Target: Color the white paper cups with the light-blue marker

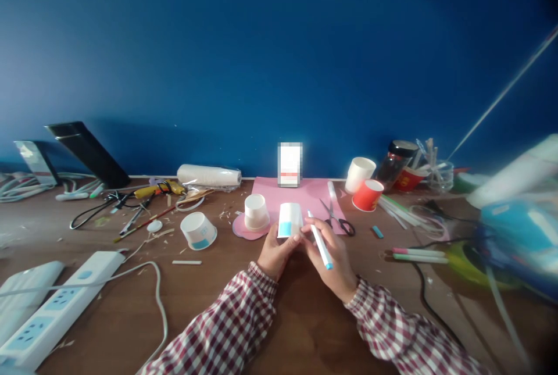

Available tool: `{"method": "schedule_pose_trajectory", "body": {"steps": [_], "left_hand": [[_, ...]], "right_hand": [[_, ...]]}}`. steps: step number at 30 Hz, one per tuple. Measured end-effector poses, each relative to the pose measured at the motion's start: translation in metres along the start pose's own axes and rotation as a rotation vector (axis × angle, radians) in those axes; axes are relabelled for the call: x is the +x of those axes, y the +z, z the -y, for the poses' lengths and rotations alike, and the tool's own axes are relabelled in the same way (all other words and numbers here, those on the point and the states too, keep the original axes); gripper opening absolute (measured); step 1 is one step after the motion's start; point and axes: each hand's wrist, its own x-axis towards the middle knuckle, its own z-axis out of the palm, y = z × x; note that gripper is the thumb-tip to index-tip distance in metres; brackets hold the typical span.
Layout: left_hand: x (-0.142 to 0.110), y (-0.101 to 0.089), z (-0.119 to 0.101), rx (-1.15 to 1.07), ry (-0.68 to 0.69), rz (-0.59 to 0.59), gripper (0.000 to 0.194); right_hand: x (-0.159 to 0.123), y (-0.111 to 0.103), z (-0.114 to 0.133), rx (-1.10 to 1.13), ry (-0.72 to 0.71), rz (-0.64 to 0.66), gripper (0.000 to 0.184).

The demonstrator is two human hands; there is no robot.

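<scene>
My left hand (275, 254) is closed around the side of an upside-down white paper cup (295, 212), which has a blue patch on its near face. Held between the fingers of my right hand (337, 256) is a white marker (321, 247), its blue end pointing down toward me. The right fingertips are close to the cup's right side; whether they touch it cannot be told. Just left, another upturned white paper cup (256, 211) rests on a pink cut-out (244, 234). Further left stands a paper cup with blue colouring (197, 228). Scissors (337, 221) lie behind my right hand.
A pink sheet (270, 188) lies under a pixelated upright device (290, 160). A red cup (366, 196), a white cup (360, 174) and a dark-lidded jar (394, 167) stand right. Pens (421, 256) lie nearer. A power strip (61, 305) and its cable occupy the left.
</scene>
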Motion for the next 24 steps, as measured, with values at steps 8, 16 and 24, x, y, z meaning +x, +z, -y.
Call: {"method": "schedule_pose_trajectory", "body": {"steps": [8,16,24], "left_hand": [[-0.003,0.006,-0.008,-0.080,-0.024,0.036,0.040],[-0.003,0.004,-0.005,-0.024,-0.078,-0.003,0.049],[-0.003,0.005,-0.004,0.034,-0.002,0.070,0.058]], "right_hand": [[0.000,-0.004,0.007,0.148,0.027,-0.072,0.022],[0.002,-0.007,0.010,0.274,0.120,-0.151,0.025],[0.000,-0.001,0.008,0.383,0.183,-0.164,0.030]]}}
